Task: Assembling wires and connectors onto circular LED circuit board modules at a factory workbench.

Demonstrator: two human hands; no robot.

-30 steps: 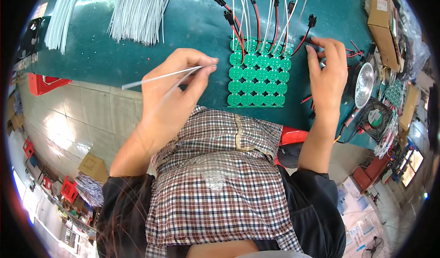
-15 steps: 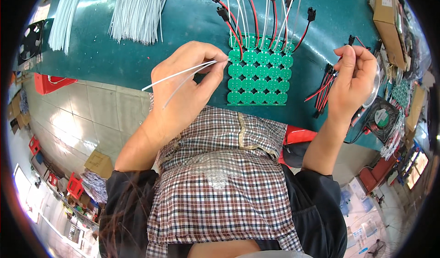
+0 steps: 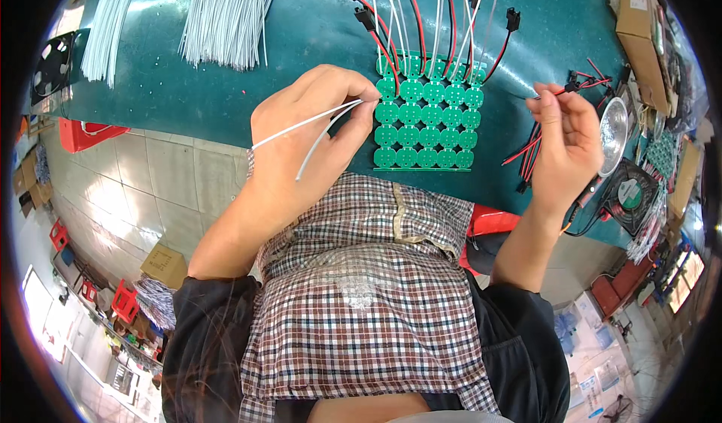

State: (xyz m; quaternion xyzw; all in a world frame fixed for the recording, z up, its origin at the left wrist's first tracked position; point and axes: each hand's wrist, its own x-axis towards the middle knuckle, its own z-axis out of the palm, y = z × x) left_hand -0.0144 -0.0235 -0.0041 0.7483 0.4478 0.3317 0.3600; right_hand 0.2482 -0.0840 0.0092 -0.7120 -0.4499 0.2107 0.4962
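My left hand (image 3: pixel 304 126) pinches a pair of white wires (image 3: pixel 307 124) at the left edge of the green circuit board panel (image 3: pixel 429 115). Their loose ends hang back over the hand. The panel lies on the green table, made of rows of small round boards. Along its far rows stand several red-and-black leads with black plugs (image 3: pixel 513 20), among upright white wires (image 3: pixel 398 18). Right of the panel, my right hand (image 3: pixel 568 141) is closed on a red-and-black connector lead (image 3: pixel 573 84), whose black plug shows above the fingers; the pinched part is mostly hidden.
Two bundles of white wires (image 3: pixel 228 21) lie at the far left of the table (image 3: pixel 308 24). Beside my right hand are a pile of red-and-black leads (image 3: pixel 526 156), a round metal dish (image 3: pixel 614 133) and a black fan (image 3: pixel 630 195). Cardboard boxes (image 3: pixel 638 32) line the right edge.
My right hand has moved slightly left with the connector lead, leaving more of the metal dish visible. The left hand stays at the panel's edge; the white wire ends have swung a little.
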